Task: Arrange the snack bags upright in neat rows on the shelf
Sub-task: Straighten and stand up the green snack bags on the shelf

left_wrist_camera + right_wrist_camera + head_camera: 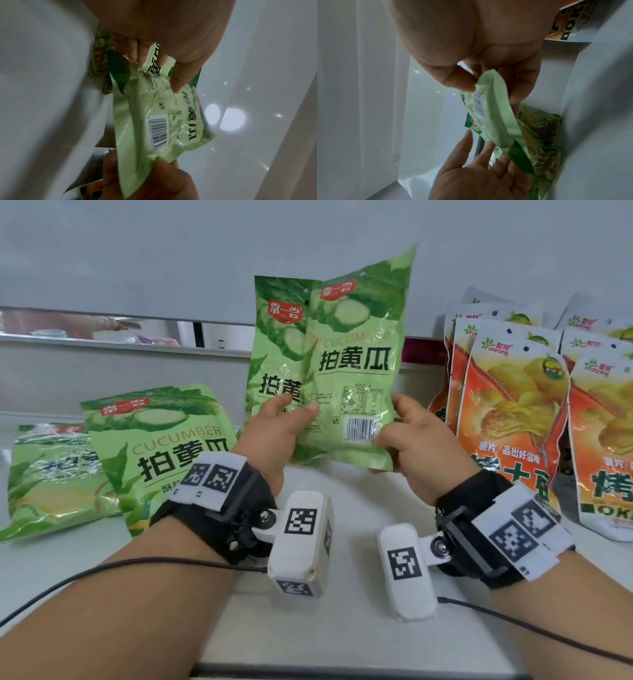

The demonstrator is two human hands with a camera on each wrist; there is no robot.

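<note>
Both my hands hold a green cucumber snack bag (352, 378) upright over the white shelf (346, 498). My left hand (287, 419) pinches its lower left edge, thumb on the front and fingers behind. At the lower right corner by the barcode, my right hand (407, 426) pinches it. The left wrist view shows the bag (154, 121) between my left hand (173, 63) and right hand (154, 175). In the right wrist view, my right hand (488, 78) pinches the bag's edge (494, 108). A second green bag (277, 337) stands upright just behind and left of the held one.
Two more green bags (164, 446) (51, 477) lie flat on the shelf at the left. Several orange chip bags (513, 412) stand upright in rows at the right, close to my right hand. A white back wall (308, 241) rises behind everything.
</note>
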